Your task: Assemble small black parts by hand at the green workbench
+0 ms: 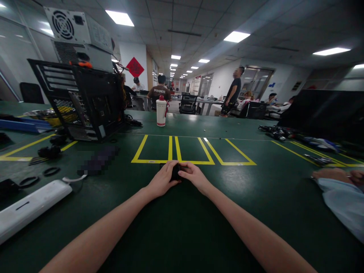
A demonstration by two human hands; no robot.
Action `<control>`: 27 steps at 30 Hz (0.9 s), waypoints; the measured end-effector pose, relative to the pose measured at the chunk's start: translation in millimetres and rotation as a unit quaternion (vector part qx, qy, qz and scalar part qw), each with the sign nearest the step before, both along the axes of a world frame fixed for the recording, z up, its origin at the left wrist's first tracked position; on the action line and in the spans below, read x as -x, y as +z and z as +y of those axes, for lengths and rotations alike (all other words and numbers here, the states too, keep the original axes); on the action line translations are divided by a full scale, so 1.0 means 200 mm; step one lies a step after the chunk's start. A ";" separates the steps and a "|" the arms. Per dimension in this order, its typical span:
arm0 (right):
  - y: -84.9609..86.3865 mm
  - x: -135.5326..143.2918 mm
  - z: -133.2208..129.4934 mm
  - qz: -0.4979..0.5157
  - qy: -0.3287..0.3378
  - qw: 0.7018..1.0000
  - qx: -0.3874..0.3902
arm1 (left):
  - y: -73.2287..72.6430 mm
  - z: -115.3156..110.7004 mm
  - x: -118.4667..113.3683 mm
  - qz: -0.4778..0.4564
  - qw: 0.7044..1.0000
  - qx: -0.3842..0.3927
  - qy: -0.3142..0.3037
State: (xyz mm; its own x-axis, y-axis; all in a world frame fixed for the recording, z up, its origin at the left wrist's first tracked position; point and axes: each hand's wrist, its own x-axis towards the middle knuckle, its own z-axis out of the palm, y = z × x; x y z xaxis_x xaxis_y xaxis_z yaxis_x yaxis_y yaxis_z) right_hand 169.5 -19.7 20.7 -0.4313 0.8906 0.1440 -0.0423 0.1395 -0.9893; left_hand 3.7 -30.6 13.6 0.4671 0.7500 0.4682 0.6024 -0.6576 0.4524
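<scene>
A small black object is held between my two hands, just in front of the yellow tape outlines on the green table. My left hand wraps round its left side, the thumb along the near edge. From the right, the fingers of my right hand close on its other side, fingertips next to those of the left. Most of the object is hidden by the fingers, so its kind cannot be made out.
An open computer case with power supplies on top stands back left. Behind the tape is a white bottle. A white power strip lies left. A co-worker's sleeve rests at right, near cables.
</scene>
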 end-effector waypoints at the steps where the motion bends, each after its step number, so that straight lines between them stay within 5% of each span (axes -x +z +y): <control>1: 0.00 0.00 0.00 0.010 0.014 1.000 0.002 | 0.00 0.00 0.00 0.001 1.000 0.000 -0.001; 11: -0.01 0.01 0.00 0.013 -0.042 0.999 -0.016 | 0.00 0.00 -0.01 -0.002 1.000 -0.006 -0.004; 19: -0.03 -0.01 0.00 0.028 0.014 0.999 -0.004 | 0.00 0.01 0.00 0.000 1.000 -0.003 -0.001; 27: -0.02 0.01 0.00 -0.018 -0.041 0.999 -0.030 | 0.01 0.00 0.00 0.002 1.000 -0.001 -0.002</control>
